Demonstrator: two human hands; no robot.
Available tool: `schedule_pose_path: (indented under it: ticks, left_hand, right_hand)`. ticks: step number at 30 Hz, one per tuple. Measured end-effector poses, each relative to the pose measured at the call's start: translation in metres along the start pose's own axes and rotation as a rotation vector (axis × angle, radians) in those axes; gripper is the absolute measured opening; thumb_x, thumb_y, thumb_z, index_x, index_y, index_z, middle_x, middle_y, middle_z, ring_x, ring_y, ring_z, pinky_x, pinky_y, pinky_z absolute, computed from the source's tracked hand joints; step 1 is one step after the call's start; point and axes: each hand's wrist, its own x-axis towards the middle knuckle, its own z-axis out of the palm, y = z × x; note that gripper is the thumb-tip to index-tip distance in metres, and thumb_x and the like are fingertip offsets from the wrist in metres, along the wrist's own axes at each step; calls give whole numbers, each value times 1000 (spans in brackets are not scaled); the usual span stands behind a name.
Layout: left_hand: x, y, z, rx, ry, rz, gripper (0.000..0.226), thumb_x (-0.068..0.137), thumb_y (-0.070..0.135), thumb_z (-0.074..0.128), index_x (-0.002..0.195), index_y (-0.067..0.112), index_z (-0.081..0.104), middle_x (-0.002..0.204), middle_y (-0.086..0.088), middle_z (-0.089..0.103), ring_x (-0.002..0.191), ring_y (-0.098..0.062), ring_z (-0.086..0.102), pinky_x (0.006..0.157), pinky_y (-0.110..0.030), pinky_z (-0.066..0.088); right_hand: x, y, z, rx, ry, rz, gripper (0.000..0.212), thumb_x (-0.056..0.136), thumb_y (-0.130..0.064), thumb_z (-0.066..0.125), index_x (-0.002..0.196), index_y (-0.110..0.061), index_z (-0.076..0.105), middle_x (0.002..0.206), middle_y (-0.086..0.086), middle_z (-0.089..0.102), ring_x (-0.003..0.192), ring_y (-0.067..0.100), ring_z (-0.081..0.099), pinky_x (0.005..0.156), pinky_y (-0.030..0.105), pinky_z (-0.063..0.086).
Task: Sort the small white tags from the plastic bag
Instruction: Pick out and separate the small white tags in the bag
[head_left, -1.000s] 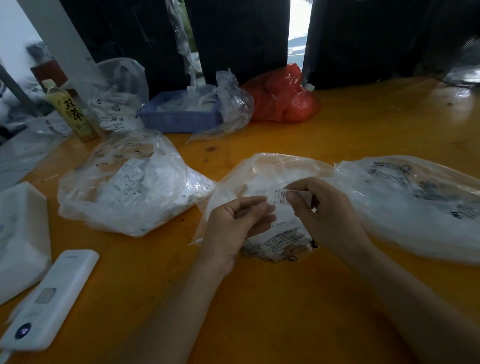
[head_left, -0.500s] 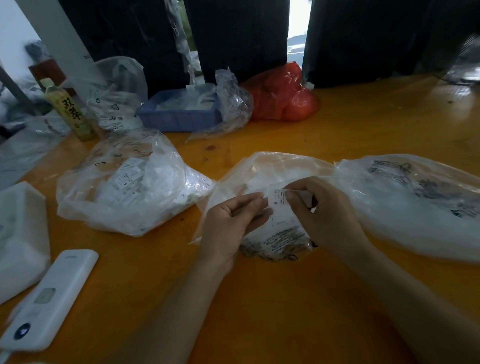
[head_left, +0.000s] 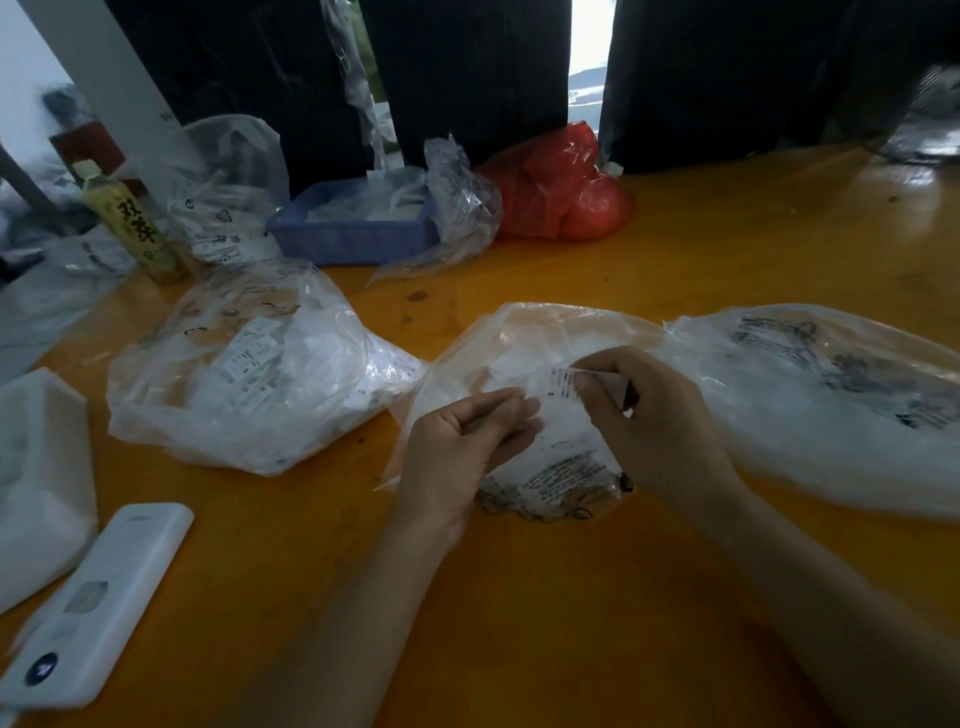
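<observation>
Small white tag (head_left: 563, 382), marked "S", pinched in right-hand grip (head_left: 641, 415) above the clear plastic bag (head_left: 550, 467) on the orange worktop (head_left: 519, 597), left-hand grip (head_left: 462, 447) loosely curled, holding uncertain; sorting underway, next likely reading and placing.

Table (head_left: 675, 249): orange. Tag (head_left: 560, 383): white, dark print with an "S". Near plastic bag (head_left: 545, 467): clear, black lettering. Far basket (head_left: 353, 241): blue. Far bag (head_left: 561, 192): red. Far-left bottle (head_left: 132, 226): yellow-green, black characters. Near-left device (head_left: 104, 603): white.
</observation>
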Motion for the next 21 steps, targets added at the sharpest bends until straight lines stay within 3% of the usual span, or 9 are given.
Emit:
schedule_pose_path:
  ticks: [3, 7, 11, 16, 21]
  left_hand:
    - [0, 0, 0, -20, 1, -2, 39, 64, 39, 91, 97, 20, 86, 105, -15, 81, 101, -29, 79, 82, -26, 63]
    - [1, -1, -1, -27, 17, -4, 33, 78, 28, 83, 107, 13, 81, 106, -15, 81, 101, -29, 79, 82, -26, 63]
    - [1, -1, 0, -24, 29, -2, 31, 80, 25, 81, 108, 11, 80, 105, -15, 81, 99, -29, 80, 81, -26, 63]
    - [2, -1, -1, -27, 28, -11, 33, 77, 26, 83, 106, 11, 80, 104, -14, 82, 99, -28, 80, 80, -25, 63]
    - [3, -3, -2, -28, 30, 11, 31, 78, 26, 83, 105, 12, 81, 104, -16, 81, 99, -29, 80, 80, -25, 63]
  right_hand:
    - [1, 0, -3, 36, 39, 14, 16, 101, -25, 59, 110, -17, 69, 86, -27, 58, 77, -9, 59, 65, 4, 42]
    - [1, 3, 0, 4, -11, 10, 16, 101, -25, 60, 111, -17, 70, 88, -27, 57, 78, -8, 58, 66, 4, 42]
    - [1, 5, 4, -62, -56, 15, 17, 102, -28, 59, 112, -20, 70, 96, -19, 60, 83, -15, 52, 68, 3, 40]
    - [1, 3, 0, 17, 28, 37, 14, 101, -26, 59, 109, -19, 69, 87, -29, 56, 77, -11, 57, 64, 2, 40]
    - [0, 4, 2, -8, -34, 34, 19, 102, -27, 58, 114, -17, 69, 93, -22, 58, 82, -10, 55, 67, 6, 40]
